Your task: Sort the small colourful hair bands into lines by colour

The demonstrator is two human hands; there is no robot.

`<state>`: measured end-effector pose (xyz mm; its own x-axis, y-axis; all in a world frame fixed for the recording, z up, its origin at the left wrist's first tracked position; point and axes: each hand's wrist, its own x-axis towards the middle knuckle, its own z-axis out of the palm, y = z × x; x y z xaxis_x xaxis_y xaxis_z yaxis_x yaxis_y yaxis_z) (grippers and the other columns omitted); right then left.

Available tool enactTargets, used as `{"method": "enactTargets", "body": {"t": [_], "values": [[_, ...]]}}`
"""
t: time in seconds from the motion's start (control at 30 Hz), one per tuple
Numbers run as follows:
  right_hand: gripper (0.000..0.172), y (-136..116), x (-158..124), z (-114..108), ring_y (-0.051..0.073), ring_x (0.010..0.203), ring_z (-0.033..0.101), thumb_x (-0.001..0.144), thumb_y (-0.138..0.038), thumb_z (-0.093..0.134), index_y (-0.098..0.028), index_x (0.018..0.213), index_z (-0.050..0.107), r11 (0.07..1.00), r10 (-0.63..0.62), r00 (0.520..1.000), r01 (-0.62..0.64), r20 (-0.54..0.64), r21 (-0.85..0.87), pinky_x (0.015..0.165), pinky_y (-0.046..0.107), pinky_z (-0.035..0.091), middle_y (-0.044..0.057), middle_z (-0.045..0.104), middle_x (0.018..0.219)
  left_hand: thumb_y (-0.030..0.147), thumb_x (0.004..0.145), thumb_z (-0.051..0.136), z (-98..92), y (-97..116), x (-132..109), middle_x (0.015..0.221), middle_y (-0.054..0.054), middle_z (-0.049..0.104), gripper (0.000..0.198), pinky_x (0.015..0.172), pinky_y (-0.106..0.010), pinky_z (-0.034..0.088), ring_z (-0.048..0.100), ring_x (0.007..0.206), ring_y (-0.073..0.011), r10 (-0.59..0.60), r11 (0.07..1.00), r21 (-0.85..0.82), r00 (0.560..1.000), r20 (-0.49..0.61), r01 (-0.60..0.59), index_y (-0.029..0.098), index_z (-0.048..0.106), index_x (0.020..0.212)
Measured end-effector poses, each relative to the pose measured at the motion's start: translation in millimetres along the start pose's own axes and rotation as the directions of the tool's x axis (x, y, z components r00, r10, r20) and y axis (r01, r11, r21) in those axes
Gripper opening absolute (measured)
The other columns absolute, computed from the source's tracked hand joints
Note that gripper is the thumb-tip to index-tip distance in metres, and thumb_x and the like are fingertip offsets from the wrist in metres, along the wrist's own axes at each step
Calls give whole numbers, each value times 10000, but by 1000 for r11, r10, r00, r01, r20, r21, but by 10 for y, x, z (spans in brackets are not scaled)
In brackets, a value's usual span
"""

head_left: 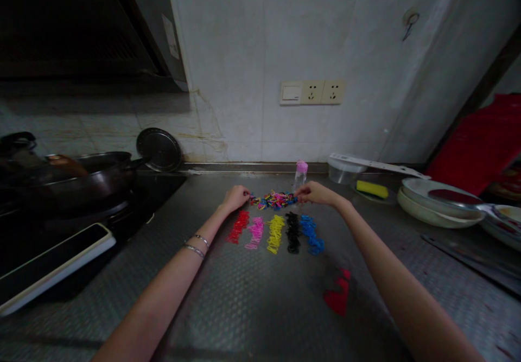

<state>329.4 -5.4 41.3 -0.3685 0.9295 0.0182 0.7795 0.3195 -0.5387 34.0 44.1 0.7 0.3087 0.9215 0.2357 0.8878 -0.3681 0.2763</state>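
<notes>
A loose heap of mixed-colour small rubber bands (275,200) lies on the metal counter. At its left end is my left hand (236,196), fingertips pinched together; whatever is between them is too small to make out. My right hand (312,194) reaches the heap's right end, thumb and fingers closed at the bands there. Nearer to me, sorted bands form separate strips: red bands (238,227), pink bands (255,233), yellow bands (275,234), black bands (292,233) and blue bands (312,234). A small clear bottle with a pink cap (301,170) stands behind my right hand.
A torn red piece (338,294) lies on the counter (228,307) near my right forearm. On the left are a pan (89,183) on the stove and a white-edged device (57,267). At right sit a clear tub (344,171), a yellow sponge (372,189) and stacked bowls (439,210).
</notes>
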Motion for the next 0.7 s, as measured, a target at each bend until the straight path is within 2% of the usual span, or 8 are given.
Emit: {"method": "enactTargets", "body": {"t": [0.3, 0.43, 0.53, 0.7], "values": [[306, 67, -18, -11, 109, 539, 539, 650, -182, 490, -101, 877, 679, 997, 68, 998, -68, 8, 27, 466, 184, 390, 44, 657, 684, 266, 741, 518, -48, -91, 23, 933, -47, 674, 248, 740, -224, 427, 596, 843, -160, -62, 996, -65, 998, -6, 62, 221, 688, 915], [308, 31, -56, -56, 105, 557, 540, 661, -165, 484, -103, 891, 678, 997, 76, 997, -76, -3, 17, 462, 172, 388, 45, 659, 703, 251, 728, 513, -85, -34, 70, 904, -58, 678, 266, 731, -233, 431, 594, 814, -163, -5, 988, -152, 998, -61, -4, 174, 692, 910], [308, 28, -83, -107, 100, 566, 541, 666, -153, 490, -119, 908, 677, 995, 97, 995, -97, -23, -13, 468, 165, 394, 36, 655, 701, 238, 726, 494, -96, 215, 82, 829, -55, 684, 283, 692, -232, 434, 590, 731, -148, 113, 962, -241, 991, -74, -128, 144, 692, 906], [310, 96, -90, -145, 116, 601, 566, 669, -159, 498, -121, 921, 672, 992, 117, 992, -119, -45, -35, 476, 170, 405, 40, 653, 696, 270, 713, 517, 19, 871, 35, 794, -37, 682, 268, 639, -222, 422, 575, 674, -138, 361, 897, -274, 932, 7, -346, 173, 702, 881]]}}
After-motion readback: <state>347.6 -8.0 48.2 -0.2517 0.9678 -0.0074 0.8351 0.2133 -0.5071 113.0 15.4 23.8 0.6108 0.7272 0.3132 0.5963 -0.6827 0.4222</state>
